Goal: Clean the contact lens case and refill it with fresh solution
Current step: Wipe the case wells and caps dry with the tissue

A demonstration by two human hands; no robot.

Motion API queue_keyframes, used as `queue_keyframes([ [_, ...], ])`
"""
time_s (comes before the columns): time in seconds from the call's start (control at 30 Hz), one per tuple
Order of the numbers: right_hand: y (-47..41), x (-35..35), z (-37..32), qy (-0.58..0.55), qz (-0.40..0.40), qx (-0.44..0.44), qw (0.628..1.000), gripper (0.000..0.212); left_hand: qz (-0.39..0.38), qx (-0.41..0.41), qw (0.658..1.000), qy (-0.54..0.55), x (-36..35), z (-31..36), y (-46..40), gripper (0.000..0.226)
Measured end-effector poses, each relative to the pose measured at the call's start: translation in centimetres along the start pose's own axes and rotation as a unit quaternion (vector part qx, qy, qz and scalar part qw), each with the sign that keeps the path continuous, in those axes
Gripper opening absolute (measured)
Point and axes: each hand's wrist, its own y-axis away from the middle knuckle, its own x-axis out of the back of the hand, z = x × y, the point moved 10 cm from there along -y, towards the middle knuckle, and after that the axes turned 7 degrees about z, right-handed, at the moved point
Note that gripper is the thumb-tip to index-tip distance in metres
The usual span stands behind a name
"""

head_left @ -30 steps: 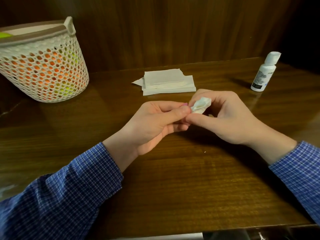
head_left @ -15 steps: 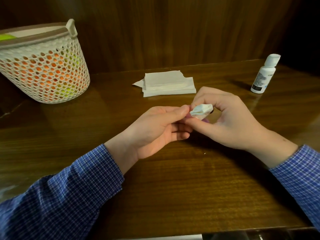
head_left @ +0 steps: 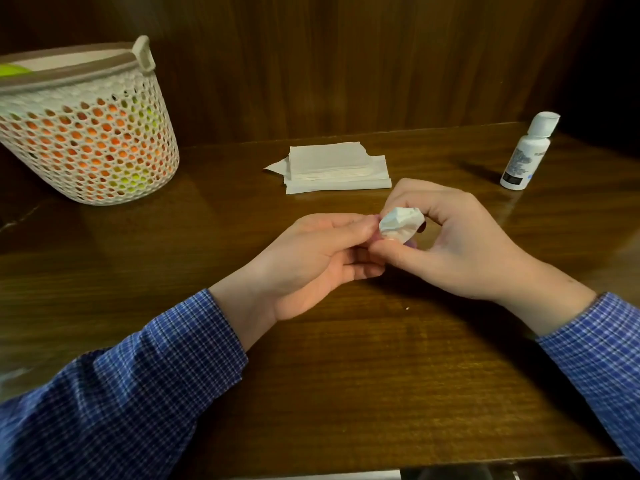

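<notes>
Pinched between our right hand's (head_left: 460, 244) thumb and curled forefinger is a crumpled wad of white tissue (head_left: 401, 225), a narrow grip closed tight on the paper. Under that wad sits the contact lens case (head_left: 412, 242), of which we see only slivers of purple plastic at the tissue's edges. Our left hand (head_left: 311, 258) meets it from the other side, thumb and forefinger pinching something at the same spot (most likely the case's near end, though the fingers cover it and we cannot tell for sure). Both hands hover just above the middle of the desk (head_left: 346, 375), palms turned inward toward each other, wrists angled in from the lower corners, with blue checked sleeves (head_left: 156, 375) running off the picture's edges.

Behind the hands, a stack of folded white tissues (head_left: 332, 166) lies flat on the desk near the wooden wall. Far right and well apart from the hands stands the solution bottle (head_left: 526, 150), white, upright, cap on; its label carries small print and a dark band at the bottom, all too blurred for us to read. At far left a white mesh basket (head_left: 86, 133) stands on the desk, cut off by the picture's edge, with orange and yellow-green things showing through its holes.
</notes>
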Motion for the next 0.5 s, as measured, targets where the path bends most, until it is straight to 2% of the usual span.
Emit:
queue_keyframes([
  [0.27,0.16,-0.29,-0.02,0.004,0.004,0.003,1.000,0.018,0.033,0.033,0.999,0.000,0.02,-0.80,-0.10,0.053],
  [0.5,0.27,-0.38,0.05,-0.003,-0.008,0.009,1.000,0.023,0.022,0.044,0.999,0.010,-0.46,-0.64,0.23,0.031],
])
